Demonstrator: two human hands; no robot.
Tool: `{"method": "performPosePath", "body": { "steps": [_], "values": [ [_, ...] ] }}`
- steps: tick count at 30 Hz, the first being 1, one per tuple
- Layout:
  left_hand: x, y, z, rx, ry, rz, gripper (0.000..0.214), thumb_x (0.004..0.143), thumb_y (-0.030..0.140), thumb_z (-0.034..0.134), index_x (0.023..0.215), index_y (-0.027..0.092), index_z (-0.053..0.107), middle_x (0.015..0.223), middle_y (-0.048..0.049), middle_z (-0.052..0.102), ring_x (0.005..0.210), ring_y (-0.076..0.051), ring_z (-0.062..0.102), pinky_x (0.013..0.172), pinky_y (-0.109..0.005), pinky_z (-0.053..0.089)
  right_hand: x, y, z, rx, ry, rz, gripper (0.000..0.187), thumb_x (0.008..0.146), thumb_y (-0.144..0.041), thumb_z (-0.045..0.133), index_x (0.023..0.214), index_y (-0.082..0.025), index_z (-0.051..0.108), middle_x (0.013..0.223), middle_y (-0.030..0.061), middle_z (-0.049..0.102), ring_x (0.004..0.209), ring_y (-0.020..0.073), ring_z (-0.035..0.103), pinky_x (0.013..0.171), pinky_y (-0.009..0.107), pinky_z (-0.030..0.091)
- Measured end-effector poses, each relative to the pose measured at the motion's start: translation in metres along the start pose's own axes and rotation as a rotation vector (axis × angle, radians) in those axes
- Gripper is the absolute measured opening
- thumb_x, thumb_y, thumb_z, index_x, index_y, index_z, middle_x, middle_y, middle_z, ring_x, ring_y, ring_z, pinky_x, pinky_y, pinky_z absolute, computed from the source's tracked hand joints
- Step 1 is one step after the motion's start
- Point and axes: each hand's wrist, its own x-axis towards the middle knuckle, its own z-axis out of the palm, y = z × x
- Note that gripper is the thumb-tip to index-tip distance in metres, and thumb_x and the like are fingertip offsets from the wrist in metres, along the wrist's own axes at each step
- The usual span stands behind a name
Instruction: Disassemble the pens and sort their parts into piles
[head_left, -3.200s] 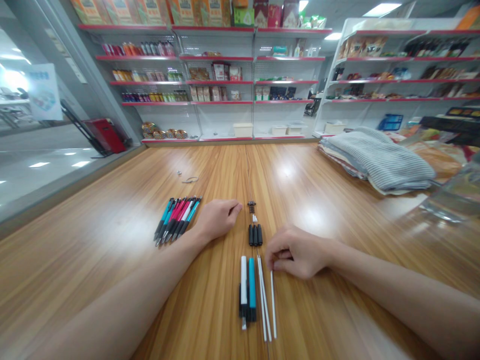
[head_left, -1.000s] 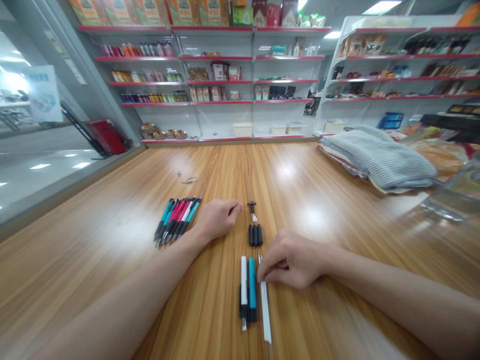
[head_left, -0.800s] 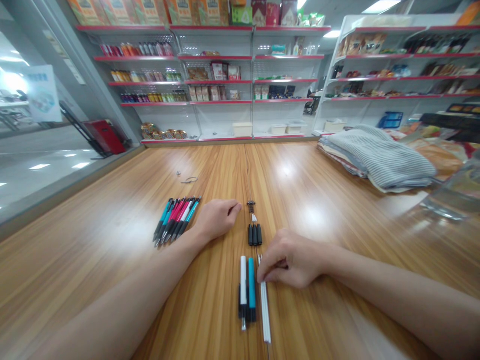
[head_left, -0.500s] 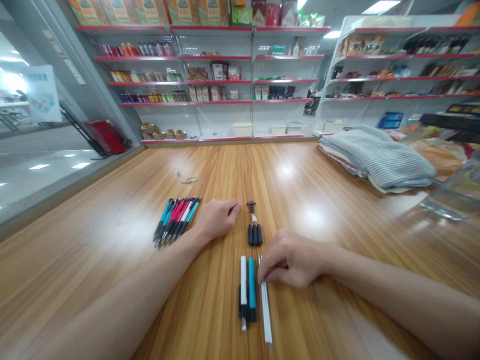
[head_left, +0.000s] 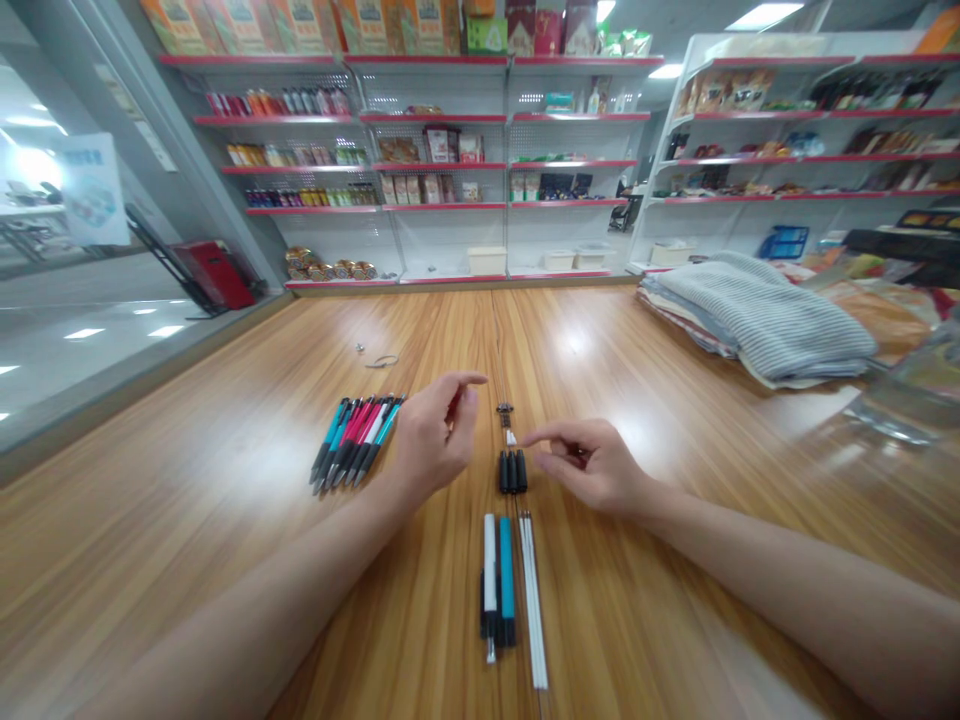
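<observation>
My left hand (head_left: 441,432) hovers left of the small parts, index finger stretched out and thumb apart, holding nothing. Facing it from the right, my right hand (head_left: 596,465) is open too, its index fingertip close to some tiny white pieces (head_left: 511,438). Just below those lie black pen grips (head_left: 513,472) side by side, and above them some small dark parts (head_left: 505,411), too small to name. Nearer me are a white pen barrel (head_left: 490,565), a blue pen barrel (head_left: 506,570) and thin white pen refills (head_left: 533,605) laid lengthwise.
Several assembled pens (head_left: 354,442) lie in a row at left, with a thin ring-like loop (head_left: 384,361) beyond. Folded striped cloth (head_left: 765,315) and a clear container (head_left: 915,390) sit at right on the wooden table (head_left: 637,640). Stocked shelves (head_left: 435,205) stand behind.
My right hand has left the pen refills and moved up toward the tiny white pieces, its fingers opening. My left hand has uncurled its index finger and thumb.
</observation>
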Motion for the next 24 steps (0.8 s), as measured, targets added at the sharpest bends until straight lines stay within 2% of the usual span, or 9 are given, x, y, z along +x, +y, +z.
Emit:
{"method": "performPosePath", "body": {
  "steps": [2, 3, 5, 8, 11, 14, 17, 20, 24],
  "values": [
    [-0.003, 0.032, -0.003, -0.150, 0.149, 0.042, 0.020, 0.095, 0.023, 0.041, 0.108, 0.018, 0.056, 0.075, -0.0005, 0.054, 0.064, -0.011, 0.049, 0.063, -0.024, 0.041, 0.003, 0.002, 0.000, -0.091, 0.047, -0.052, 0.032, 0.085, -0.032, 0.060, 0.113, -0.016, 0.060, 0.064, -0.0042, 0.042, 0.052, 0.0073, 0.033, 0.050, 0.021, 0.031],
    [-0.005, 0.048, -0.004, -0.246, 0.167, 0.096, 0.020, 0.096, 0.021, 0.039, 0.109, 0.019, 0.054, 0.078, -0.0010, 0.054, 0.068, -0.011, 0.051, 0.066, -0.025, 0.044, 0.004, 0.003, 0.001, -0.131, 0.041, -0.092, 0.037, 0.083, -0.035, 0.063, 0.115, -0.017, 0.059, 0.070, -0.0022, 0.047, 0.054, 0.0077, 0.035, 0.052, 0.021, 0.034],
    [-0.011, 0.075, -0.006, -0.419, 0.099, 0.161, 0.021, 0.096, 0.018, 0.037, 0.111, 0.021, 0.052, 0.076, -0.0004, 0.052, 0.069, -0.012, 0.053, 0.068, -0.026, 0.047, 0.004, 0.004, 0.004, -0.194, 0.023, -0.177, 0.038, 0.081, -0.039, 0.065, 0.111, -0.018, 0.058, 0.078, 0.0006, 0.053, 0.058, 0.0089, 0.040, 0.055, 0.022, 0.038],
    [-0.017, 0.091, -0.005, -0.573, -0.051, 0.168, 0.024, 0.096, 0.014, 0.034, 0.110, 0.022, 0.052, 0.081, -0.0019, 0.056, 0.074, -0.012, 0.057, 0.070, -0.028, 0.051, 0.001, 0.005, 0.010, -0.227, 0.026, -0.293, 0.016, 0.088, -0.033, 0.057, 0.091, -0.017, 0.058, 0.074, 0.0004, 0.054, 0.063, 0.0104, 0.046, 0.059, 0.022, 0.040],
    [-0.019, 0.077, 0.001, -0.507, -0.091, 0.190, 0.023, 0.095, 0.011, 0.035, 0.109, 0.019, 0.052, 0.093, -0.0053, 0.059, 0.087, -0.014, 0.058, 0.077, -0.029, 0.050, -0.001, 0.004, 0.010, -0.222, 0.036, -0.325, 0.012, 0.091, -0.025, 0.051, 0.086, -0.017, 0.057, 0.072, 0.0005, 0.056, 0.062, 0.0096, 0.049, 0.059, 0.021, 0.039],
    [-0.017, 0.048, 0.010, -0.364, -0.091, 0.156, 0.024, 0.095, 0.011, 0.036, 0.109, 0.017, 0.055, 0.100, -0.0076, 0.060, 0.095, -0.015, 0.056, 0.083, -0.030, 0.048, 0.001, 0.001, 0.006, -0.213, 0.077, -0.207, 0.016, 0.092, -0.028, 0.051, 0.089, -0.015, 0.059, 0.071, 0.0009, 0.057, 0.059, 0.0090, 0.049, 0.057, 0.021, 0.038],
    [-0.015, 0.022, 0.015, -0.267, -0.139, 0.194, 0.019, 0.094, 0.016, 0.044, 0.108, 0.016, 0.057, 0.092, -0.0065, 0.061, 0.087, -0.014, 0.056, 0.078, -0.028, 0.048, 0.004, -0.001, 0.002, -0.215, 0.097, -0.099, 0.023, 0.093, -0.033, 0.050, 0.086, -0.014, 0.062, 0.066, 0.0002, 0.056, 0.057, 0.0090, 0.047, 0.055, 0.021, 0.036],
    [-0.011, 0.007, 0.014, -0.185, -0.205, 0.198, 0.012, 0.093, 0.021, 0.051, 0.098, 0.016, 0.061, 0.086, -0.0051, 0.063, 0.080, -0.014, 0.057, 0.074, -0.027, 0.046, 0.006, 0.000, 0.001, -0.196, 0.125, -0.041, 0.026, 0.092, -0.036, 0.052, 0.088, -0.014, 0.065, 0.065, -0.0003, 0.056, 0.056, 0.0086, 0.046, 0.053, 0.020, 0.035],
    [-0.008, -0.001, 0.013, -0.153, -0.264, 0.081, 0.015, 0.092, 0.027, 0.052, 0.098, 0.018, 0.063, 0.088, -0.0051, 0.066, 0.081, -0.014, 0.060, 0.073, -0.026, 0.046, 0.007, 0.002, -0.001, -0.186, 0.152, 0.014, 0.028, 0.091, -0.038, 0.052, 0.088, -0.014, 0.066, 0.063, -0.0011, 0.054, 0.054, 0.0083, 0.044, 0.052, 0.021, 0.033]
  ]
}}
